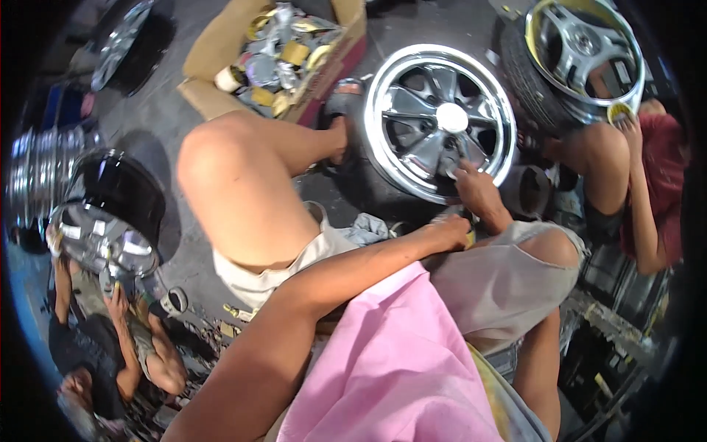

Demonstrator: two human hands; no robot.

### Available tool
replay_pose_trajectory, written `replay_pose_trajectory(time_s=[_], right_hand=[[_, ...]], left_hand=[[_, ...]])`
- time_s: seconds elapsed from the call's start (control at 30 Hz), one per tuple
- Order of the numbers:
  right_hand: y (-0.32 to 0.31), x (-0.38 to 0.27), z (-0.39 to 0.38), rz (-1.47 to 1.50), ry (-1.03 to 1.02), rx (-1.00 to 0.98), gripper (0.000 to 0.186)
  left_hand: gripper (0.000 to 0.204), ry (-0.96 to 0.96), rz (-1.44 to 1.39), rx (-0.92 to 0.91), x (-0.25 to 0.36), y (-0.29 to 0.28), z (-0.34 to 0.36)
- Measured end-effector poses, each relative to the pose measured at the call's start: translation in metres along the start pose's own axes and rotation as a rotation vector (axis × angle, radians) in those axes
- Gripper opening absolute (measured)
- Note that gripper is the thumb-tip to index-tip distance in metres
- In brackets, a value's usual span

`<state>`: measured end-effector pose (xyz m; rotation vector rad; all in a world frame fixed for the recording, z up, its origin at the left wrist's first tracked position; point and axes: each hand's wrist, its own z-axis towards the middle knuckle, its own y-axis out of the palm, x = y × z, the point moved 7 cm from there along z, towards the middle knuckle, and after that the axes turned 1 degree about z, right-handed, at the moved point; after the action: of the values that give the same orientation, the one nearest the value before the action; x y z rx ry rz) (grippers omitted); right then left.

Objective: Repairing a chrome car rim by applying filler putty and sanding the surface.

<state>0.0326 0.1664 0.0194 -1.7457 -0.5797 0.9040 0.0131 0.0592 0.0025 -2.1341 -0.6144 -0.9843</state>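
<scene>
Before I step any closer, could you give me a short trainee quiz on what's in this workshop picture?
1. Multiple choice: which hand of the camera wearer is at the spokes of the large silver wheel ahead? A) left; B) right; C) neither.
2. True or false: the cardboard box stands open, with things jumbled inside.
3. Fill in the colour: the cloth in front of the wearer's body is ____.

Key:
1. B: the right hand has its fingers there.
2. True.
3. Pink.
</scene>
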Motion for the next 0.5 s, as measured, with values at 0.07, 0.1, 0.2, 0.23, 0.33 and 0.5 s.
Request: replay_pose_trajectory(time_s=[0.07, 0.1, 0.2, 0.23, 0.33, 0.5], right_hand=[[-0.011, -0.014, -0.006, 0.274, -0.022, 0.057, 0.015], [-0.007, 0.010, -0.018, 0.231, 0.160, 0.034, 0.028], [-0.020, 0.077, -0.079, 0.635, 0.159, 0.374, 0.030], [-0.012, 0.109, -0.102, 0.915, 0.320, 0.392, 0.025], [0.044, 0.118, -0.047, 1.204, 1.211, 0.437, 0.022], [0.120, -0.179, 0.224, 1.073, 1.122, 0.337, 0.022]], left_hand=[[0.031, 0.073, 0.153, 0.040, 0.017, -0.025, -0.028], [0.027, 0.130, 0.280, 0.054, 0.036, -0.042, -0.043], [0.012, 0.305, 0.554, 0.359, 0.100, -0.119, -0.121], [0.013, 0.614, 0.602, 0.860, 0.121, -0.158, -0.188], [0.026, 0.383, 0.807, 0.956, 0.125, -0.242, -0.316], [0.036, -0.171, 0.304, 1.238, 0.055, -0.213, -0.536]])
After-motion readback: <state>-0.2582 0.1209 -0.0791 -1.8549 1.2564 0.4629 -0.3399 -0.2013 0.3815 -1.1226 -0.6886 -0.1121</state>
